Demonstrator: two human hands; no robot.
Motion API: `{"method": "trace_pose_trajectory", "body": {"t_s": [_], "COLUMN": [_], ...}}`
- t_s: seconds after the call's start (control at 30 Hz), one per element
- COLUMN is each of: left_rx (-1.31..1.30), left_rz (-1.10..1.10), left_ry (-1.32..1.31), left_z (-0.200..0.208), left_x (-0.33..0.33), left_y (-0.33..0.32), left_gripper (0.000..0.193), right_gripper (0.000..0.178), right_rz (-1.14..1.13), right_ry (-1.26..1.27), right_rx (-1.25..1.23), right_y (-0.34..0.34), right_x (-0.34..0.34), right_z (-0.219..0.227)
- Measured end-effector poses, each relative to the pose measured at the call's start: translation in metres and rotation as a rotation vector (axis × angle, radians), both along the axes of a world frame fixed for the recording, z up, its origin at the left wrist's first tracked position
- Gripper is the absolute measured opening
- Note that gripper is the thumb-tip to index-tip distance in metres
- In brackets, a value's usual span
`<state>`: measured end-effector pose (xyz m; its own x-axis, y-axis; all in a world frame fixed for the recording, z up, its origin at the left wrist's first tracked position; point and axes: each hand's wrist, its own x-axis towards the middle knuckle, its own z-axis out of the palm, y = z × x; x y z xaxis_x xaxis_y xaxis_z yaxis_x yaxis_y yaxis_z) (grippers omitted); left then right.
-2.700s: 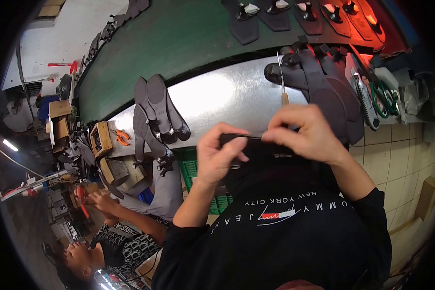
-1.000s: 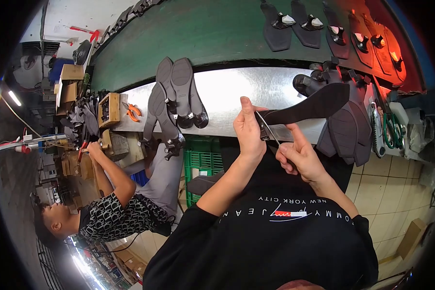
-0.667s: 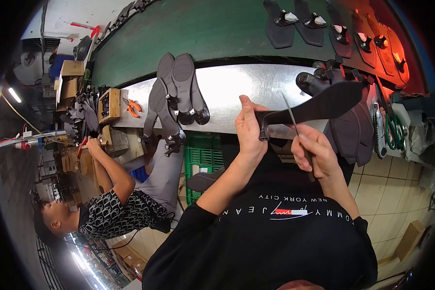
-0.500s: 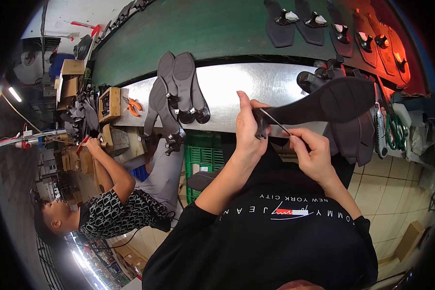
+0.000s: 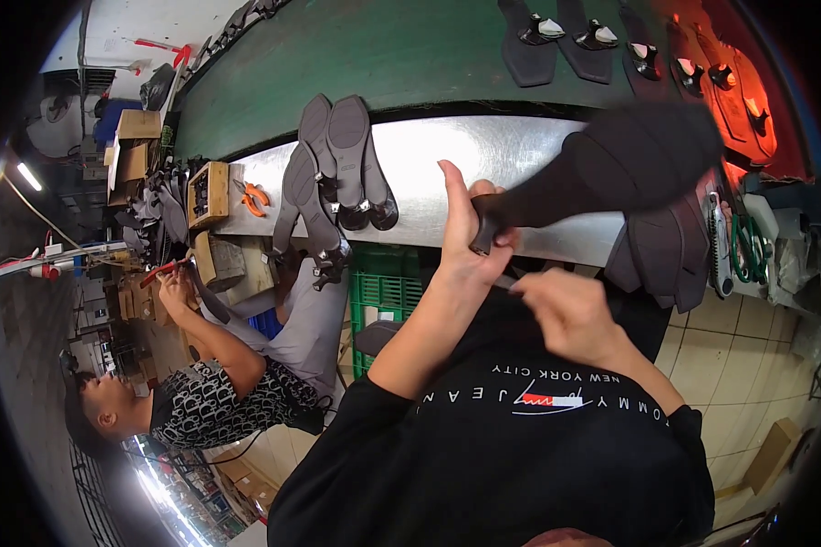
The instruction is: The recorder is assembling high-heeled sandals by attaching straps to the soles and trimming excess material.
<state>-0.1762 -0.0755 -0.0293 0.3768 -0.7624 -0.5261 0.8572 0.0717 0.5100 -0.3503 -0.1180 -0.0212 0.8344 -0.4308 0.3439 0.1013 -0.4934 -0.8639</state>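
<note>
Left-hand grip point(image 5: 463, 251) closes around the heel end of a dark heeled shoe sole point(image 5: 634, 159), thumb pointing up. From there the sole slants rightward, above the metal tabletop point(image 5: 429, 178). Right-hand grip point(image 5: 570, 314), blurred and curled, pinches a slender tool point(image 5: 507, 281) beside the left palm.

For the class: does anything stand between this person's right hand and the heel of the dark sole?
Yes. Part of the left hand wraps the heel on the side facing the right hand, and a thin, blurred tool reaches into that gap. Toward the dark sole's broad end, nothing visible intervenes.
</note>
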Motion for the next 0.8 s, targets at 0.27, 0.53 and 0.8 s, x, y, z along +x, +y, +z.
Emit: {"method": "trace_pose_trajectory", "body": {"t_s": [0.27,0.53,0.8], "left_rx": [-0.436,-0.251,-0.011], "left_rz": [-0.096,-0.043,-0.011], "left_ry": [0.488,0.192,0.355], "left_z": [-0.031,-0.032,-0.026], "left_x": [-0.019,-0.018,-0.010], "left_y": [0.004,0.007,-0.004], "left_gripper": [0.063,0.071,0.079], "right_gripper": [0.007,0.004,0.009], "right_rz": [-0.259,-0.196,-0.027], "right_ry": [0.085,0.160,0.125], "right_rx": [-0.033,0.018,-0.013], "right_y": [-0.005,-0.001,0.010], "right_x": [0.010,0.007,0.002], "right_z": [-0.004,-0.007,-0.009]}}
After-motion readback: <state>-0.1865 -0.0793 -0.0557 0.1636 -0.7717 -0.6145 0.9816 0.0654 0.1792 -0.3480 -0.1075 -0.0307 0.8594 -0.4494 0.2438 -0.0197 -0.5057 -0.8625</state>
